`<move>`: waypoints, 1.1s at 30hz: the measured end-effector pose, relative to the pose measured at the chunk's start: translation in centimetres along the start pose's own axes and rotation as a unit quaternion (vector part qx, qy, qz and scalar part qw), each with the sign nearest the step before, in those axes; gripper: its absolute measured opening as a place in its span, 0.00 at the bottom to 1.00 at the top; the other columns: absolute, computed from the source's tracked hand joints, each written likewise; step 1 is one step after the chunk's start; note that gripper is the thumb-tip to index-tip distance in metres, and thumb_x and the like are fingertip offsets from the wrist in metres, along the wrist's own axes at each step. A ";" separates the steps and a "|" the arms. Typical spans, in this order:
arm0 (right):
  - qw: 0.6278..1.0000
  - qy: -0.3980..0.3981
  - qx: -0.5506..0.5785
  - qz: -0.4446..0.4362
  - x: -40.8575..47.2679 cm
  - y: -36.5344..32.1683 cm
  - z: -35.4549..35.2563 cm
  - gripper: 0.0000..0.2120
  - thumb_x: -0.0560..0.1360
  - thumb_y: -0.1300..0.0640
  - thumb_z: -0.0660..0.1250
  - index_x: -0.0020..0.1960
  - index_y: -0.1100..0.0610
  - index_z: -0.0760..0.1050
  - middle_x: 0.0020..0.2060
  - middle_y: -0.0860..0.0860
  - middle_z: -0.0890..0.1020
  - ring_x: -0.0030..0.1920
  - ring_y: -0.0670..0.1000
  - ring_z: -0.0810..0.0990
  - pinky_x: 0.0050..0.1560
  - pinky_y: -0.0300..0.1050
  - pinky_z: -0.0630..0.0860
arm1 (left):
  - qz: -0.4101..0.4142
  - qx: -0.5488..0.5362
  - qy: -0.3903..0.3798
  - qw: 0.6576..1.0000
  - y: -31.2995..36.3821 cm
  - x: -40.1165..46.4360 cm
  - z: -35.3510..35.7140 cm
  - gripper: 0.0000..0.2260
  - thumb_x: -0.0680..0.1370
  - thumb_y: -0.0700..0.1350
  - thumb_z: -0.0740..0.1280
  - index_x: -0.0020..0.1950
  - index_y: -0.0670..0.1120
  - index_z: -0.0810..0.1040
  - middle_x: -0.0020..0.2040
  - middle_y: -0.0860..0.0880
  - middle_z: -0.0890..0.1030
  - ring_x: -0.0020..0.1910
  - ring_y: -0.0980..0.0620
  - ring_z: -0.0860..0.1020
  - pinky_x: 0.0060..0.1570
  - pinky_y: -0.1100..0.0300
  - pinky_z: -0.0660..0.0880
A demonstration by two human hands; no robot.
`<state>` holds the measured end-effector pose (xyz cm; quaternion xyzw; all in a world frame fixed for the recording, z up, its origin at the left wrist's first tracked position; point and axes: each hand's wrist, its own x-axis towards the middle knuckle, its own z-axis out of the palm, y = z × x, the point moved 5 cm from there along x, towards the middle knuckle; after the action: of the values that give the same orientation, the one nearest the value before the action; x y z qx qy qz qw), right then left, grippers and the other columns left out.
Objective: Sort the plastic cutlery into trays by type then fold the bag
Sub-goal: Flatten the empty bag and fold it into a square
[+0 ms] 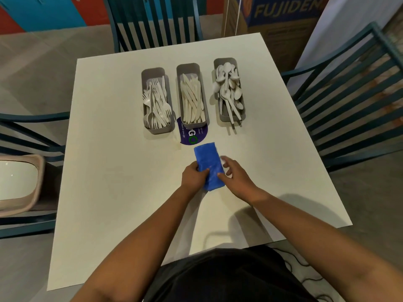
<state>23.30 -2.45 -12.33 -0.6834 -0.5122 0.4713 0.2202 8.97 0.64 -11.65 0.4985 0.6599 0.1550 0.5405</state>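
A blue bag [209, 162], folded into a narrow strip, lies on the white table [122, 192] just in front of me. My left hand [193, 176] grips its left edge and my right hand [234, 175] holds its right side, fingers curled over it. Beyond it stand three grey trays: the left tray [145, 83] holds white plastic forks [156, 105], the middle tray [179, 83] holds knives [192, 101], and the right tray [242, 114] holds spoons [227, 86], some sticking out over its near end.
A round purple sticker [192, 138] lies partly under the middle tray. Teal slatted chairs stand at the far side [152, 20], at the right [349, 101] and at the left. A pinkish tub [19, 184] sits on the left chair. A cardboard box [283, 16] stands behind the table.
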 end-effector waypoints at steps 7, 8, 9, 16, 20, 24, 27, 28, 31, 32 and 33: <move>0.993 0.003 0.082 -0.086 0.8 -4.4 -1.9 0.18 0.70 0.70 0.69 0.58 0.59 0.77 0.53 0.54 0.80 0.51 0.50 0.77 0.45 0.27 0.72 | 0.204 0.077 0.092 0.972 2.9 -0.6 -1.8 0.08 0.73 0.35 0.67 0.49 0.42 0.81 0.45 0.46 0.82 0.43 0.50 0.75 0.42 0.73 0.68; 0.991 0.026 0.037 -0.126 0.6 -4.9 -2.3 0.16 0.68 0.72 0.69 0.55 0.61 0.79 0.50 0.54 0.80 0.49 0.49 0.76 0.46 0.26 0.69 | 0.234 0.100 0.105 0.961 3.0 -0.6 -2.0 0.07 0.72 0.35 0.69 0.47 0.43 0.82 0.47 0.47 0.83 0.46 0.48 0.76 0.46 0.67 0.70; 0.984 0.047 -0.015 -0.169 0.4 -5.2 -2.5 0.15 0.67 0.72 0.70 0.52 0.63 0.80 0.48 0.55 0.81 0.48 0.49 0.76 0.47 0.26 0.67 | 0.257 0.130 0.112 0.951 3.0 -0.6 -2.0 0.07 0.70 0.35 0.70 0.46 0.43 0.82 0.50 0.47 0.83 0.48 0.46 0.76 0.48 0.61 0.70; 0.921 -0.010 -0.235 -0.311 -1.0 -1.8 0.2 0.15 0.58 0.62 0.75 0.45 0.60 0.83 0.41 0.55 0.84 0.40 0.55 0.82 0.44 0.39 0.78 | 0.264 0.284 0.055 0.920 0.4 -1.5 -0.4 0.07 0.73 0.37 0.68 0.50 0.42 0.82 0.66 0.45 0.72 0.57 0.44 0.73 0.49 0.63 0.65; 0.934 -0.083 -0.258 -0.234 -1.6 -0.4 1.4 0.13 0.69 0.65 0.70 0.54 0.60 0.82 0.52 0.55 0.82 0.52 0.57 0.80 0.53 0.42 0.75 | 0.316 0.343 0.012 0.884 -1.6 -2.4 0.6 0.11 0.67 0.43 0.73 0.48 0.44 0.81 0.60 0.43 0.77 0.44 0.42 0.79 0.36 0.57 0.76; 0.954 -0.105 -0.241 -0.145 -1.4 0.2 1.1 0.14 0.75 0.62 0.65 0.60 0.58 0.79 0.58 0.53 0.78 0.60 0.52 0.74 0.59 0.37 0.67 | 0.349 0.393 -0.014 0.851 -3.6 -2.4 1.0 0.10 0.70 0.51 0.66 0.47 0.48 0.79 0.49 0.50 0.81 0.32 0.48 0.77 0.27 0.59 0.74; 0.965 -0.101 -0.207 -0.128 -1.3 -0.3 1.0 0.11 0.76 0.60 0.65 0.57 0.59 0.79 0.54 0.54 0.80 0.54 0.52 0.76 0.55 0.39 0.70 | 0.294 0.322 0.016 0.900 -3.4 -2.3 0.2 0.15 0.76 0.55 0.57 0.43 0.47 0.78 0.39 0.51 0.80 0.35 0.47 0.77 0.33 0.55 0.73; 0.972 -0.092 -0.184 -0.116 -1.2 -0.4 0.9 0.09 0.77 0.59 0.64 0.55 0.60 0.79 0.51 0.55 0.80 0.50 0.51 0.76 0.50 0.37 0.70 | 0.258 0.302 0.017 0.918 -3.2 -2.2 0.1 0.14 0.77 0.54 0.58 0.43 0.47 0.77 0.38 0.51 0.80 0.36 0.47 0.77 0.35 0.55 0.73; 0.991 -0.052 -0.111 -0.050 -0.7 -0.2 0.6 0.10 0.79 0.57 0.61 0.49 0.63 0.77 0.42 0.56 0.79 0.41 0.51 0.74 0.41 0.38 0.68 | 0.199 0.289 0.023 0.936 -2.5 -1.7 0.0 0.10 0.80 0.50 0.59 0.46 0.46 0.76 0.39 0.48 0.81 0.39 0.46 0.78 0.39 0.56 0.71; 0.994 -0.037 -0.096 -0.030 -0.5 -0.2 0.6 0.10 0.79 0.56 0.61 0.46 0.62 0.76 0.40 0.56 0.78 0.39 0.51 0.73 0.39 0.39 0.67 | 0.187 0.293 0.023 0.937 -2.3 -1.5 -0.1 0.10 0.80 0.49 0.59 0.48 0.46 0.76 0.41 0.47 0.81 0.41 0.45 0.78 0.40 0.55 0.71; 0.996 -0.020 -0.083 -0.015 -0.2 0.0 0.6 0.10 0.79 0.56 0.61 0.44 0.61 0.74 0.37 0.54 0.77 0.38 0.51 0.72 0.38 0.39 0.67 | 0.175 0.293 0.024 0.940 -2.2 -1.3 -0.1 0.11 0.80 0.50 0.58 0.52 0.45 0.76 0.42 0.46 0.82 0.42 0.44 0.78 0.41 0.55 0.71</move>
<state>22.71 -2.70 -12.53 -0.6821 -0.5643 0.4368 0.1596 7.64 -1.38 -12.56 0.7386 0.5912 0.0591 0.3186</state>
